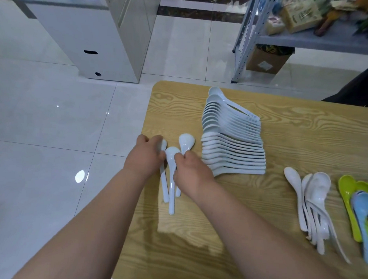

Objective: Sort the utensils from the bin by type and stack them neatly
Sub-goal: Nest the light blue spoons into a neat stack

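Three white soup spoons lie side by side near the left edge of the wooden table (283, 126). My left hand (144, 156) pinches the left spoon (164, 186) at its bowl. My right hand (193, 174) pinches the middle spoon (172, 159) at its neck and covers part of the right spoon (186, 141). A long nested row of white spoons (231, 136) lies on its side just right of my hands. A looser bunch of white spoons (314, 198) lies further right. Green and blue spoons (358, 204) sit at the right edge.
The table's left edge drops to a glossy white tiled floor (54, 124). A white cabinet (95, 36) stands beyond the table at the left. A metal shelf rack (247, 37) with boxes stands at the back right. A dark shape (360, 87) borders the far right corner.
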Motion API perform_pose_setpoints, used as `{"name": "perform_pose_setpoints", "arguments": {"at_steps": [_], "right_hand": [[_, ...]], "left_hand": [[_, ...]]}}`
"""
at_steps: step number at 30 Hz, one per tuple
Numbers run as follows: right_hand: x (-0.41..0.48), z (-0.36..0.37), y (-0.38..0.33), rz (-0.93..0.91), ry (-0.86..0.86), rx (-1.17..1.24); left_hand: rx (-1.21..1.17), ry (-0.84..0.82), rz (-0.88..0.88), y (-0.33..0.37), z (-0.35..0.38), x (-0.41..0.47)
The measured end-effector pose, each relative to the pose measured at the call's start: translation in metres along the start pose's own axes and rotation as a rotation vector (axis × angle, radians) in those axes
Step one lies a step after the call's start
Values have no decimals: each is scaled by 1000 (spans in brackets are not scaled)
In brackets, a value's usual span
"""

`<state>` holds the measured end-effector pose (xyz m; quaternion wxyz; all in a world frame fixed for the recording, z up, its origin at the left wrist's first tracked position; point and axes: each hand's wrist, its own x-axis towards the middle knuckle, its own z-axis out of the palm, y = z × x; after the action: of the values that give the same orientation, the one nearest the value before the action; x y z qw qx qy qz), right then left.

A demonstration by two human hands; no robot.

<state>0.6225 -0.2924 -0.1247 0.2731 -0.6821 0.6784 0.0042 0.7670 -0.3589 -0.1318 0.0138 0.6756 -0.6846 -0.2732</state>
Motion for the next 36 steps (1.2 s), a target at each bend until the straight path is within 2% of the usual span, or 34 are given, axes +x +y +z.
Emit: {"name": "perform_pose_setpoints", "arguments": {"at_steps": [3,7,10,15,19,20,25,26,31,36], "right_hand": [[0,8,-11,86,-21,-10],[-1,9,-14,186,-27,95],[-6,10,-14,282,7,170],[-22,19,-28,272,-9,13],[-21,31,-35,326,38,16],[-22,29,-37,334,52,4],[-29,32,-35,242,195,-258],[-31,32,-34,254,168,-248],[-54,34,-25,334,15,-94],[-99,29,-31,473,12,415]], "left_hand": [[24,-46,-13,-5,-3,-3],[9,-79,-39,-18,-3,-23],[-92,-94,-76,-29,-5,-38],[-466,-61,-189,-44,-12,-49],[-1165,-94,-472,-49,-17,-57],[-1272,-92,-519,-50,-19,-58],[-1404,-160,-581,-52,-23,-72],[-1422,-177,-586,-51,-23,-76],[-1546,-238,-610,-53,-24,-95],[-1557,-278,-601,-57,-33,-111]]}}
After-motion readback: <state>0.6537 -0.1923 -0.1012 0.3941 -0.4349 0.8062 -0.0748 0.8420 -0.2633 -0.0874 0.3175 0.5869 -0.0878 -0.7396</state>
